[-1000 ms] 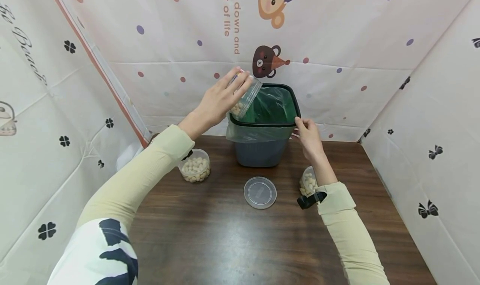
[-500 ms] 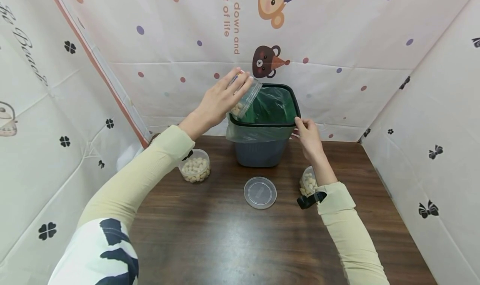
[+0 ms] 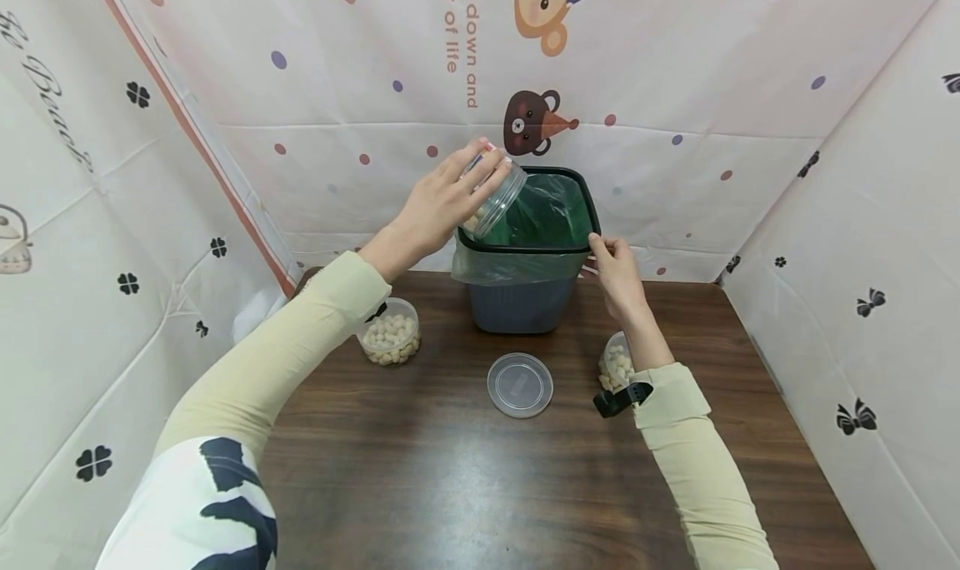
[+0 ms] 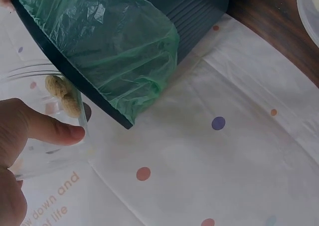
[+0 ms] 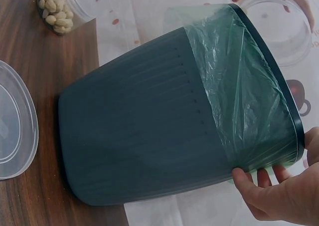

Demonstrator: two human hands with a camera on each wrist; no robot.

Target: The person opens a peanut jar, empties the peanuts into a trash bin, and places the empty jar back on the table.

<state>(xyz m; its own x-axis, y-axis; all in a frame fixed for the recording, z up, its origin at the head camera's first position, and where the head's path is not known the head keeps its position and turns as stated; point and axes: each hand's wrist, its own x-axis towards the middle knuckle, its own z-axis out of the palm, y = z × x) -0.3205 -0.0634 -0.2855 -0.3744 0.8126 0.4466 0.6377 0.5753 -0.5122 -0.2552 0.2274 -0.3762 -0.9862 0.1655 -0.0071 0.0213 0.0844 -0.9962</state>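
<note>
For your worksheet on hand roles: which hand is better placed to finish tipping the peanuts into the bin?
The left hand: it holds the tilted jar over the bin, while the right hand grips the rim.

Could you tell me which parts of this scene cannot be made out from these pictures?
- Inside of the bin: head view, hidden by its green liner.
- Jar contents: mostly covered by the left hand; left wrist view shows two nuts.
- Right-side jar: half hidden by the right hand's wrist.
</note>
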